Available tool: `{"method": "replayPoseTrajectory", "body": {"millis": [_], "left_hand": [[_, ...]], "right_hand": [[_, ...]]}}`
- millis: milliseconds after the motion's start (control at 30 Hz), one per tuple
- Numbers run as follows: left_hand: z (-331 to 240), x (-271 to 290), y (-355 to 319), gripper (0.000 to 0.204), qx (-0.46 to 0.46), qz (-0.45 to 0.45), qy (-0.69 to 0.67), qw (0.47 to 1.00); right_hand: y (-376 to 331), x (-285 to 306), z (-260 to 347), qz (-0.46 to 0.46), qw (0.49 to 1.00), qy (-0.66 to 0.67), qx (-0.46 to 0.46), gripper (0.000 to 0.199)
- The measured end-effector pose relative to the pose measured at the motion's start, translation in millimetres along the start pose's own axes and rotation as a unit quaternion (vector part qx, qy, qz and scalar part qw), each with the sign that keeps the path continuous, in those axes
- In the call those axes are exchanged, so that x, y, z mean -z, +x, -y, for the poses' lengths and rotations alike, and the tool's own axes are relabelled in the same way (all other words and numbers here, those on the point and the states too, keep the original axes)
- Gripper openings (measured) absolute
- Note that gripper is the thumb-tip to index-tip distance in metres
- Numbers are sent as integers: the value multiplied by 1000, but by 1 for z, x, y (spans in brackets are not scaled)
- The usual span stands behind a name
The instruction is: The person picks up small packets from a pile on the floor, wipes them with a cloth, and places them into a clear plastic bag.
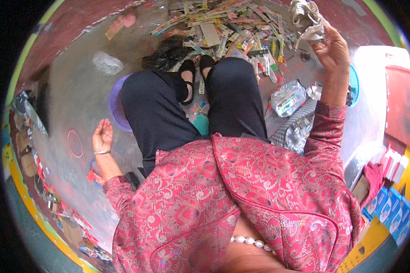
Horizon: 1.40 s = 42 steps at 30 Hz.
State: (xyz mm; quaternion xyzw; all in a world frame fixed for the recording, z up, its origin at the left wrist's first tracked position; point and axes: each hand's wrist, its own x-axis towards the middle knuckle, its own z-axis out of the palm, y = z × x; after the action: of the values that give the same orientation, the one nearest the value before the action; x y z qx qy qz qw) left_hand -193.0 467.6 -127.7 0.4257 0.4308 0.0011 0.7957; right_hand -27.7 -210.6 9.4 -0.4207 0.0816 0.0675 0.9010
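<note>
My right hand [333,49] is raised at the far right, its fingers closed on a crumpled off-white cloth-like piece [309,20] with holes and a loose strip hanging down. What exactly this piece is, I cannot make out. Out to the left, my left hand [103,136] has its palm up and its fingers stretched out, slightly curled, with nothing in it. A purple round tub [115,103] is nearest to that hand, partly hidden behind my left knee. On the floor to its left lies a thin pink ring [75,144].
A heap of flat, colourful packets [232,29] spreads over the floor beyond my feet, beside a black bundle [161,52]. Clear plastic bags [288,98] lie right of my knee; another clear bag [107,63] lies far left. Blue boxes [392,211] stand at the lower right.
</note>
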Motion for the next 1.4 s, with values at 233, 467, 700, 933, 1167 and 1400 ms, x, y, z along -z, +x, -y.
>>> {"method": "replayPoseTrajectory", "body": {"millis": [233, 467, 700, 933, 1167, 1400], "left_hand": [[-69, -72, -36, 32, -76, 100, 26, 992], [-89, -153, -85, 28, -87, 237, 38, 967], [-54, -206, -109, 25, -76, 290, 108, 948], [-46, -196, -78, 28, -50, 260, 127, 956], [-48, -190, -78, 28, -40, 230, 118, 965], [-39, -157, -65, 27, -39, 210, 87, 973]], "right_hand": [[55, 15, -59, 62, 995, -1, -75, 17], [55, 34, -96, 7, 991, 33, -133, 18], [45, 67, -86, -72, 988, -3, -138, 15], [56, 71, -97, -108, 983, -24, -144, 22], [98, 14, -113, -33, 976, -69, -203, 26], [144, -73, -127, 111, 963, -170, -179, 22]]}}
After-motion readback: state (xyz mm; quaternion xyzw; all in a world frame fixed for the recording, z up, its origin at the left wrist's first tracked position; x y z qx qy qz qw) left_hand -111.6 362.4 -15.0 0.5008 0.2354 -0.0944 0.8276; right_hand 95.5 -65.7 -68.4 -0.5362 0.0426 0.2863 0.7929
